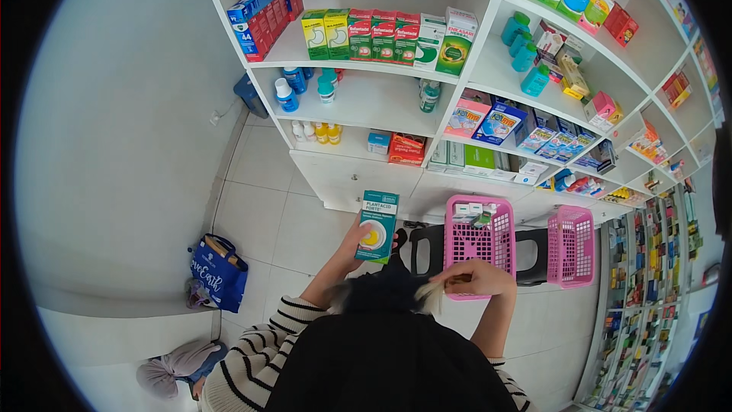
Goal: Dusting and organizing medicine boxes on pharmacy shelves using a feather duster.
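My left hand (352, 243) grips a teal and white medicine box (377, 221) from its left side, in front of the shelves. The box stands upright with a yellow and white round picture on its front. To the right, my right hand (484, 278) is closed with its fingers bent in beside the black cloth (381, 351) at the lower middle. Something pale and blurred lies at its fingertips, and I cannot make out what it is. Just beyond that hand is a pink plastic basket (501, 248) holding several small boxes (471, 212).
White shelves (358, 52) carry medicine boxes and bottles. A second pink basket (572, 248) is at the right, with black stools (532, 258) around the baskets. A blue bag (218, 273) sits on the floor at left. Another person (179, 366) is at the lower left.
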Tool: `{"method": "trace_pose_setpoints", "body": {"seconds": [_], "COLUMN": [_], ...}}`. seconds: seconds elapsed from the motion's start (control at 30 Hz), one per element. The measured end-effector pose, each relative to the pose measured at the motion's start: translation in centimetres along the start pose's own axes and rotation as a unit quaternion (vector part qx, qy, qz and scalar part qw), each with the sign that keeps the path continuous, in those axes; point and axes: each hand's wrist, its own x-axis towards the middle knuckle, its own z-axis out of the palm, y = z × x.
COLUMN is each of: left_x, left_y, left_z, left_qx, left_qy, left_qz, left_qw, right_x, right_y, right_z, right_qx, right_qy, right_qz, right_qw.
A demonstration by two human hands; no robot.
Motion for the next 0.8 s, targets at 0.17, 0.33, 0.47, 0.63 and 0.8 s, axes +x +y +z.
{"method": "trace_pose_setpoints", "body": {"seconds": [0.17, 0.33, 0.47, 0.63, 0.8], "left_x": [-0.5, -1.1, -0.9, -0.6, -0.7], "left_y": [2.2, 4.4, 4.3, 4.2, 4.7], "left_z": [1.5, 3.3, 2.2, 2.8, 2.9], "left_qx": [0.302, 0.521, 0.631, 0.536, 0.535], "left_qy": [0.03, 0.099, 0.12, 0.172, 0.168], "left_qz": [0.167, 0.258, 0.332, 0.295, 0.295], "left_qw": [0.938, 0.808, 0.691, 0.772, 0.774], "right_x": [0.1, -0.5, -0.2, 0.7, 2.4], "right_y": [1.6, -1.9, -1.7, -3.1, -1.5], "right_z": [-0.2, 1.1, 1.1, 1.1, 1.0], "right_qx": [0.26, 0.141, 0.097, 0.13, 0.063], "right_qy": [0.379, 0.371, 0.25, 0.349, 0.392], "right_qz": [-0.096, -0.057, -0.041, -0.028, -0.008], "right_qw": [0.883, 0.916, 0.963, 0.928, 0.918]}}
